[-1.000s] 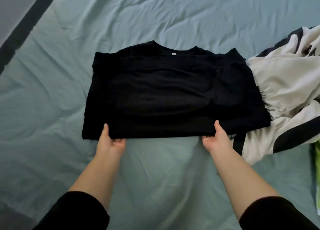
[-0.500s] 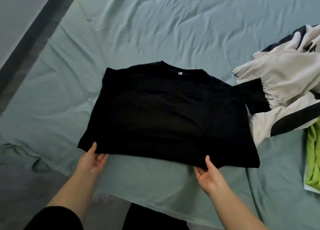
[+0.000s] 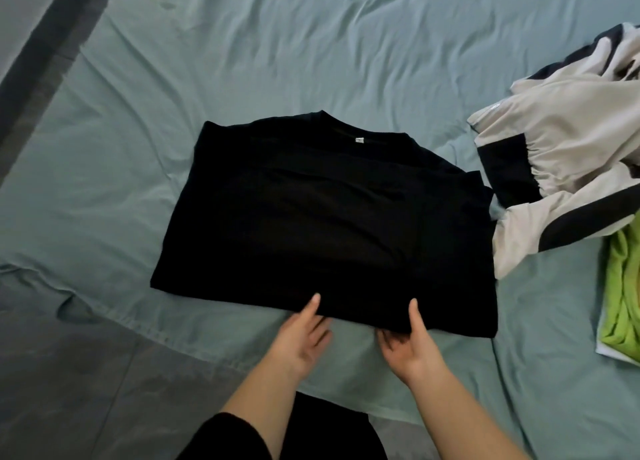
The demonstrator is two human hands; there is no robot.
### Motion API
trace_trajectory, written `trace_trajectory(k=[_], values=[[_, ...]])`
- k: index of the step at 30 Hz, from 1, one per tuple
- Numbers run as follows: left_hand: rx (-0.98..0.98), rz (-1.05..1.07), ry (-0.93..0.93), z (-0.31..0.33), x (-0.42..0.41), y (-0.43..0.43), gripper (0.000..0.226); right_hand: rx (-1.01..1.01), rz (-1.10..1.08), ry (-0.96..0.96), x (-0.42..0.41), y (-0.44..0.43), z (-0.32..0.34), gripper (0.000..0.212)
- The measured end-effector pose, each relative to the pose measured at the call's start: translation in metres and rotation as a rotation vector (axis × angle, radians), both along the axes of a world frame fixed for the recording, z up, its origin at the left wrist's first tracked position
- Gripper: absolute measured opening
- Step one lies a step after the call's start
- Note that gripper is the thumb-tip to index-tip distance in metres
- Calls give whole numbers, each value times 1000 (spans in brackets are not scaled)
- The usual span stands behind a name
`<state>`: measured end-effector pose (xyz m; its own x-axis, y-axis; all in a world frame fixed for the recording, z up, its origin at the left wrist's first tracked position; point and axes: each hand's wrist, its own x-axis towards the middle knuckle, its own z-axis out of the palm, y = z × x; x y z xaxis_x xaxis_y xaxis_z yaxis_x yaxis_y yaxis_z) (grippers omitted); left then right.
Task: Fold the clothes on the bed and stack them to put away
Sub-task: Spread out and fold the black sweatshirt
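Head view: a soft black T-shirt [image 3: 329, 224], folded into a rough rectangle, lies on the wrinkled teal sheet [image 3: 311, 44]. Left hand [image 3: 304, 338] and right hand [image 3: 412, 348] each pinch its near hem, thumbs on top. A crumpled, smooth white-and-black jacket [image 3: 568, 141] lies just beside it.
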<state>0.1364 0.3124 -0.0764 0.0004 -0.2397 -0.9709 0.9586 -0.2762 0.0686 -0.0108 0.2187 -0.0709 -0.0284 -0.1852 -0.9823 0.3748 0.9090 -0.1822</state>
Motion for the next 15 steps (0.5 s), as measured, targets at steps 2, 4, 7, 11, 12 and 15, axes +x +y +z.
trace_trajectory(k=[2, 4, 7, 11, 12, 15], values=[[12, -12, 47, -7, -26, -12, 25, -25, -147, 1, -13, -16, -1, 44], [72, 35, 39, -16, -35, -16, 33, -51, -213, -7, -33, -29, -4, 39], [143, 12, -36, -22, -34, -17, 20, -122, -185, 117, -72, -38, -5, 30], [191, 2, -90, -22, -39, -20, 20, -191, -51, 207, -107, -37, -5, 42], [197, 7, -94, -22, -41, -21, 22, -179, -42, 164, -109, -39, -3, 44], [203, 2, -101, -19, -45, -21, 33, -183, -55, 28, -113, -50, 6, 40]])
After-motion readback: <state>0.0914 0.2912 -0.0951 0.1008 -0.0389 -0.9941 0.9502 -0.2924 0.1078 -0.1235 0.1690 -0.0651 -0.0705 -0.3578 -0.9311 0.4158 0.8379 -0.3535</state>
